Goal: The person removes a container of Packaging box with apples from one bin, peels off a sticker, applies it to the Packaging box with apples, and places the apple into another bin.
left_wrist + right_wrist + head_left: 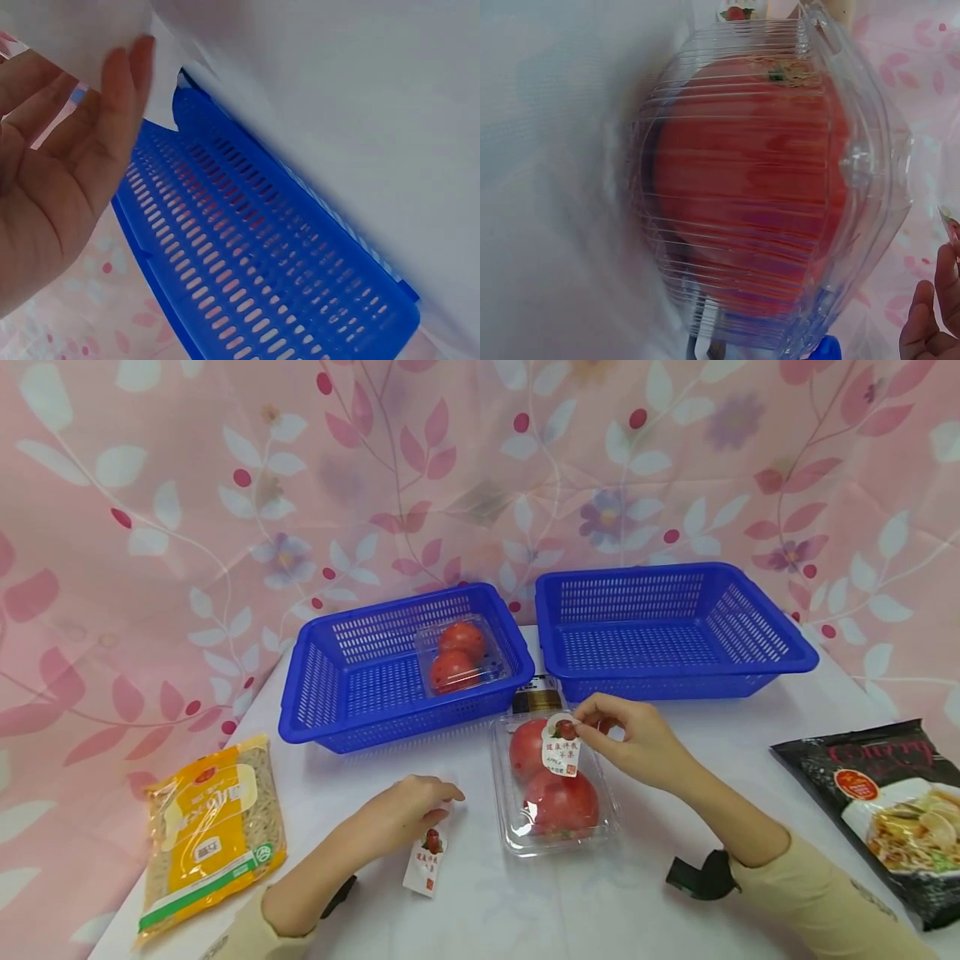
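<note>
A clear plastic box [516, 839] with two red apples [560, 802] lies in front of me, also close up in the right wrist view. Above its lid my right hand [630, 739] pinches the upper edge of a white apple label [558, 758] between thumb and fingertips. To the left of the box, my left hand [401, 814] pinches a second white apple label [427, 860], which hangs down below the fingers. White paper overlaps the left fingertips in the left wrist view.
A blue basket [408, 727] at back left holds another apple box [495, 664]. A second blue basket [675, 685] stands at back right. Between them is a small dark-and-gold pack [537, 696]. A yellow bag [213, 835] lies left, a black noodle bag [892, 802] right.
</note>
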Demonstrator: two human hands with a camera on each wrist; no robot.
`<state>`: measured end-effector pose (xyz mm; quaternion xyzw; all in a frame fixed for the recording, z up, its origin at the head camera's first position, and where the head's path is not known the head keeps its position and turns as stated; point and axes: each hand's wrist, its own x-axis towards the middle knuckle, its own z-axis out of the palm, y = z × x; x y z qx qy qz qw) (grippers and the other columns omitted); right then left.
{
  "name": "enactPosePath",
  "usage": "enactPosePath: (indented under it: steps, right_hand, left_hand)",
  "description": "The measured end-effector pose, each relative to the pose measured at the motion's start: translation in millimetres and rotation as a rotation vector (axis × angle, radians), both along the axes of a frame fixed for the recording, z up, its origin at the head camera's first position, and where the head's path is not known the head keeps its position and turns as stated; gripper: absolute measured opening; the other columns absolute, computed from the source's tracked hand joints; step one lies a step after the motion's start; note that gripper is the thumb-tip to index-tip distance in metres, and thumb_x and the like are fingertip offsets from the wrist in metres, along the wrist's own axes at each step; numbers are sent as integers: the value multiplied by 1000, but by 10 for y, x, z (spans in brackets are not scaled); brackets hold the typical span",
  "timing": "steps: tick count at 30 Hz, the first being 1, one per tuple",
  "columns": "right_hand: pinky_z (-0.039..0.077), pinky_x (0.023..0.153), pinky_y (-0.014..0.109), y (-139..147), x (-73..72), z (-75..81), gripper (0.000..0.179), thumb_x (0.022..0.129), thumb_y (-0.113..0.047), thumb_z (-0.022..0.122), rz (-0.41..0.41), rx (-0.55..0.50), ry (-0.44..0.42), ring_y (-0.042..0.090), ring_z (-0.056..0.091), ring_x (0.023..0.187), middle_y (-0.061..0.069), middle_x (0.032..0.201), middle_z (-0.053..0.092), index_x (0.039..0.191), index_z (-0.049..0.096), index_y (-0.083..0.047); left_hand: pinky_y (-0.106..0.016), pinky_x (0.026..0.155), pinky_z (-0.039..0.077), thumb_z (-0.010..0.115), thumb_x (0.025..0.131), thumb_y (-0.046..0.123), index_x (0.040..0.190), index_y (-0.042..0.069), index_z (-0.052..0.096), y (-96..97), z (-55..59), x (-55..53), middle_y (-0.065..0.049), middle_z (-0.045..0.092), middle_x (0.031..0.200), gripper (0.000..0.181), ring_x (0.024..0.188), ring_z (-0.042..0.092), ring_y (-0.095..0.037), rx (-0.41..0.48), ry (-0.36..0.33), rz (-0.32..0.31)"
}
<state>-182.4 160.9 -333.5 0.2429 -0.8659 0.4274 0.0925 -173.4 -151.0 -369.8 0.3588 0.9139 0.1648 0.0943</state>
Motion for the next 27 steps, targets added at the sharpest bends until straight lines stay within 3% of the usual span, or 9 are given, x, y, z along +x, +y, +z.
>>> enactPosePath:
  steps: [6, 10, 13, 16, 23, 27]
  right_hand:
    - [46, 59, 24, -14, -48, -43, 4, 87, -10, 62, 64, 20, -61, 15, 53, 73, 1, 77, 60, 89, 64, -13]
    - [46, 58, 24, -20, -82, -72, 7, 86, -7, 62, 73, 28, -66, 15, 53, 72, 0, 76, 60, 89, 63, -13]
    - [45, 57, 25, -25, -98, -89, 8, 85, -6, 62, 75, 43, -66, 15, 53, 71, -2, 76, 59, 88, 64, -13]
    - [46, 57, 25, -28, -114, -103, 8, 85, -6, 62, 83, 56, -67, 14, 53, 70, -1, 75, 59, 88, 64, -13]
    - [47, 60, 25, -36, -137, -111, 11, 84, -3, 61, 95, 82, -65, 13, 53, 68, -1, 74, 60, 89, 64, -12]
    - [48, 61, 26, -40, -146, -126, 12, 84, -2, 62, 101, 82, -52, 12, 54, 68, -5, 74, 59, 88, 64, -13]
  left_hand:
    - [-37, 84, 48, 66, 82, 5, 108, 7, 66, -74, -2, 25, -7, 64, 106, 26, 100, 59, -22, -57, -28, 64]
    - [-51, 98, 34, 66, 84, 13, 109, 8, 66, -74, 12, 54, -13, 59, 119, 26, 115, 51, -31, -83, -76, 127]
    - [-58, 99, 27, 64, 86, 21, 111, 11, 66, -47, 26, 85, -15, 52, 129, 28, 123, 39, -41, -72, -47, 155]
    - [-55, 96, 33, 63, 87, 26, 113, 13, 65, 21, 66, 121, -14, 51, 130, 29, 123, 37, -44, -18, 49, 124]
    - [-43, 95, 41, 67, 82, 19, 106, 15, 66, 231, 144, 166, -7, 60, 117, 24, 117, 49, -29, 176, 420, -56]
    - [-40, 95, 41, 68, 80, 15, 107, 13, 65, 342, 147, 141, -7, 61, 115, 28, 116, 50, -28, 259, 544, -165]
